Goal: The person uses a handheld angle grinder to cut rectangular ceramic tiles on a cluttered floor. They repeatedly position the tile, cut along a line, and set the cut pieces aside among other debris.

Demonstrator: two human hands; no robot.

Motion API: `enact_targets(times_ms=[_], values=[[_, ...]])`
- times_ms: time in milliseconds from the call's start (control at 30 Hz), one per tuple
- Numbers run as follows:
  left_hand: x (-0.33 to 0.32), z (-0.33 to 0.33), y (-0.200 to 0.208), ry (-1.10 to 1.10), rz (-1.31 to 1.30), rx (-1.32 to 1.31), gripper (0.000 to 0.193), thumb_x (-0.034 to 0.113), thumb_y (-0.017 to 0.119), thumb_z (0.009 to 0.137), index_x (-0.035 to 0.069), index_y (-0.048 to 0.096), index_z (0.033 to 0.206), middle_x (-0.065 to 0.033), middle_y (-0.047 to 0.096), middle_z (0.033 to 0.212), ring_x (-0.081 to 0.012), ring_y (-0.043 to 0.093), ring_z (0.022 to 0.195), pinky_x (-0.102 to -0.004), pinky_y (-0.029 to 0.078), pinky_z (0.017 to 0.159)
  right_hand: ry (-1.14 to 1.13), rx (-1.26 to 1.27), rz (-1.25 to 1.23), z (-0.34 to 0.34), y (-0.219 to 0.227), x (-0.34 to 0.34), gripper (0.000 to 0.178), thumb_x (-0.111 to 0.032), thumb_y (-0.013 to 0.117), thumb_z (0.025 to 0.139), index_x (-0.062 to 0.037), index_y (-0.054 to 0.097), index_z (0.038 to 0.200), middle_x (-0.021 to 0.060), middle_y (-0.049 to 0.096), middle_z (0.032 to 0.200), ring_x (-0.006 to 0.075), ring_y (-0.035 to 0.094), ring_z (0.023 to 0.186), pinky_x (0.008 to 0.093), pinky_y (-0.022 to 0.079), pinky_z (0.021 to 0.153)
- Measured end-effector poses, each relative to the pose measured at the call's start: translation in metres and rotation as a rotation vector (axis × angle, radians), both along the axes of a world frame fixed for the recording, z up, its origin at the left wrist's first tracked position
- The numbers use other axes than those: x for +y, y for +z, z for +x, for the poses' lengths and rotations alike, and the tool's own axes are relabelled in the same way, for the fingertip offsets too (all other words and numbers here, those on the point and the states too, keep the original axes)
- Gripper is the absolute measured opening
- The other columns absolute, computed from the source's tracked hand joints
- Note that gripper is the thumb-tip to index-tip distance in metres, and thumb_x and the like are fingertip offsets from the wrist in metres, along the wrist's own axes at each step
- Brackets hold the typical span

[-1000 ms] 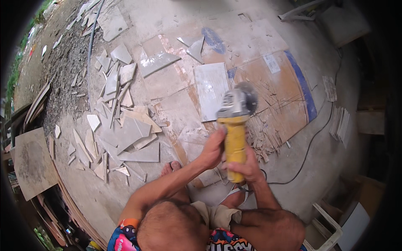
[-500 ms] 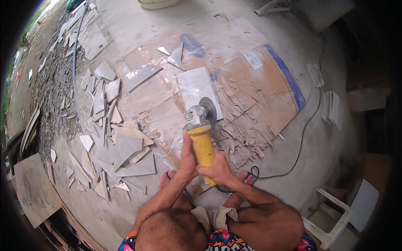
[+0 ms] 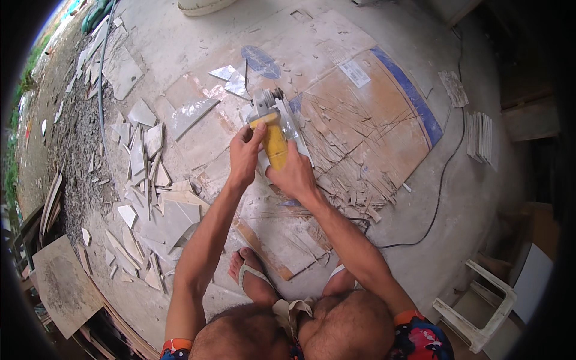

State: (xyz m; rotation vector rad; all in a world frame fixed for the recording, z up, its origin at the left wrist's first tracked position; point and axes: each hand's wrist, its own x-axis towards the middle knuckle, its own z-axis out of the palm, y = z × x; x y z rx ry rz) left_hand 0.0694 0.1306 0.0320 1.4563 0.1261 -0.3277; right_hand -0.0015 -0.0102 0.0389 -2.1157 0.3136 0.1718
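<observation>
- left hand [image 3: 245,157]: grasping the angle grinder just behind its gear head; thumb against the housing, other fingers curled, tips partly hidden.
- right hand [image 3: 295,174]: clenched about the rear of the same housing.
- angle grinder [image 3: 276,145]: yellow body, grey gear head [image 3: 263,103] toward 12 o'clock; held between both hands, over the white tile. disc unclear; contact with tile cannot be told.
- white tile [image 3: 290,127]: flat piece, under and just beside the grinder, partly covered.

bearings from the grinder:
- cardboard sheet [image 3: 387,111]: brown, dusty, at 3 o'clock, with blue band [image 3: 411,99] and white label [image 3: 354,72].
- thin slivers [image 3: 354,195]: loose heap, 4 o'clock.
- small shards [image 3: 235,81]: 11 o'clock, near.
- triangular tile shard [image 3: 195,117]: grey, glossy, between 9 and 10 o'clock.
- pile of broken tile [image 3: 180,215]: grey and cream, 8 o'clock.
- left foot [image 3: 255,273]: in a pale-strapped thong sandal, 6 o'clock.
- right foot [image 3: 339,281]: 5 o'clock.
- black cord [image 3: 437,210]: curving across concrete, 4 o'clock.
- stacked tile strips [image 3: 480,141]: 3 o'clock, well apart.
- white plastic frame [image 3: 505,303]: between 4 and 5 o'clock.
- stained board [image 3: 66,285]: 8 o'clock, far out.
- blue-grey hose [image 3: 102,78]: near 10 o'clock, beside gravel [image 3: 81,153].
</observation>
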Motion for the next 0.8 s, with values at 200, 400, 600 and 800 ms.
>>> enact_targets(times_ms=[200, 400, 600, 800], values=[[-0.001, 0.014, -0.013, -0.002, 0.008, 0.005, 0.058, 0.048, 0.069, 0.107, -0.003, 0.070, 0.134, -0.0080, 0.073, 0.121, -0.0144, 0.064, 0.110, -0.0322, 0.050, 0.094, 0.000, 0.043, -0.027, 0.014, -0.005, 0.006, 0.059, -0.025, 0.077, 0.079, 0.0040, 0.048, 0.121, 0.0382, 0.072, 0.097, 0.0575, 0.071, 0.094, 0.0609, 0.059, 0.084], [0.000, 0.017, -0.016, 0.024, 0.029, -0.039, 0.055, 0.047, 0.069, 0.107, -0.004, 0.073, 0.128, -0.0070, 0.075, 0.115, -0.0135, 0.064, 0.103, -0.0320, 0.051, 0.093, -0.007, 0.065, -0.036, 0.019, -0.007, 0.010, 0.059, -0.025, 0.077, 0.079, 0.0048, 0.048, 0.120, 0.0382, 0.072, 0.096, 0.0578, 0.071, 0.093, 0.0608, 0.059, 0.084], [0.001, 0.018, -0.017, 0.009, 0.054, -0.038, 0.058, 0.048, 0.070, 0.107, -0.004, 0.072, 0.130, -0.0078, 0.075, 0.116, -0.0134, 0.064, 0.102, -0.0309, 0.051, 0.091, -0.015, 0.049, -0.049, 0.018, -0.006, 0.012, 0.060, -0.026, 0.078, 0.079, 0.0047, 0.048, 0.121, 0.0386, 0.072, 0.096, 0.0575, 0.072, 0.093, 0.0606, 0.059, 0.084], [0.000, 0.017, -0.018, 0.018, 0.070, -0.032, 0.059, 0.049, 0.070, 0.107, -0.005, 0.072, 0.131, -0.0085, 0.075, 0.116, -0.0140, 0.065, 0.103, -0.0312, 0.051, 0.091, -0.015, 0.059, -0.035, 0.019, -0.006, 0.011, 0.062, -0.026, 0.079, 0.078, 0.0053, 0.049, 0.122, 0.0383, 0.072, 0.097, 0.0570, 0.072, 0.094, 0.0606, 0.059, 0.084]])
